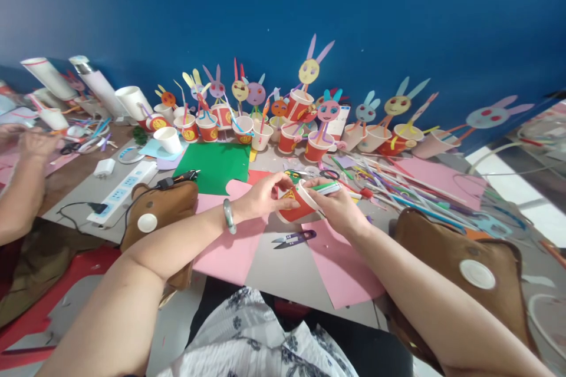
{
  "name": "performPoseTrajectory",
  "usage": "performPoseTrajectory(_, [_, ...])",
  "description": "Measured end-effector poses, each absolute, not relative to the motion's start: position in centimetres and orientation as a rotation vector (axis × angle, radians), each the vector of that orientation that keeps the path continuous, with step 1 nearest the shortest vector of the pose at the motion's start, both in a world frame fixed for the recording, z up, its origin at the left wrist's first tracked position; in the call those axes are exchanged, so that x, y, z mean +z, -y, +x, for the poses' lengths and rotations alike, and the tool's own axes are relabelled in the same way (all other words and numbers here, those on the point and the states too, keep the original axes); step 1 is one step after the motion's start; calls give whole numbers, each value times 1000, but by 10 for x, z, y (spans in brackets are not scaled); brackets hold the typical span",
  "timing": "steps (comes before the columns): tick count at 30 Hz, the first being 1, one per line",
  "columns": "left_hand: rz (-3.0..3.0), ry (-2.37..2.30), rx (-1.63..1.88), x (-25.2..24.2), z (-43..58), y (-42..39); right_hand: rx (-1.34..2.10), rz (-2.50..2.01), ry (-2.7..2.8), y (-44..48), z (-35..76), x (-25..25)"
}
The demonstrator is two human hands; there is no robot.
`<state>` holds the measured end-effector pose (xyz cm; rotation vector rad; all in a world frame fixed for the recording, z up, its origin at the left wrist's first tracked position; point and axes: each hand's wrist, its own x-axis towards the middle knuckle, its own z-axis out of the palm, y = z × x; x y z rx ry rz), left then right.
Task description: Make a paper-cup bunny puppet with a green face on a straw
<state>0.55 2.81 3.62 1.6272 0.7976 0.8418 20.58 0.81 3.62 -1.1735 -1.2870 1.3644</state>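
Between my two hands is a red paper cup [303, 206] with a gold print and a white rim, tipped on its side. My left hand [267, 195] is closed round its left end, thumb and fingers on the wall. My right hand [338, 209] grips the rim side, with green and white strips [325, 188] showing at its fingers; I cannot tell whether they are held or fixed to the cup. Just below the cup, purple-handled thread snips [295, 240] lie on the table. Pink paper sheets [232, 247] spread under both forearms.
Several paper cups with rabbit-faced figures [329, 111] line the blue wall. Coloured pipe cleaners and strips [411, 188] are heaped at right. Brown plush bags [464, 271] flank my arms. A power strip [124, 191], green sheet [212, 168] and another person's hand [38, 144] are at left.
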Motion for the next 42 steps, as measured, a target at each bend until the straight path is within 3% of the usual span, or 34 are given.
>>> performPoseTrajectory(10, [1000,-548,650,32,12,-23,1504,-989,1207,3,205,43])
performPoseTrajectory(42, [1237,-616,685,55,12,-17,1529,-1039,1297,6,209,44])
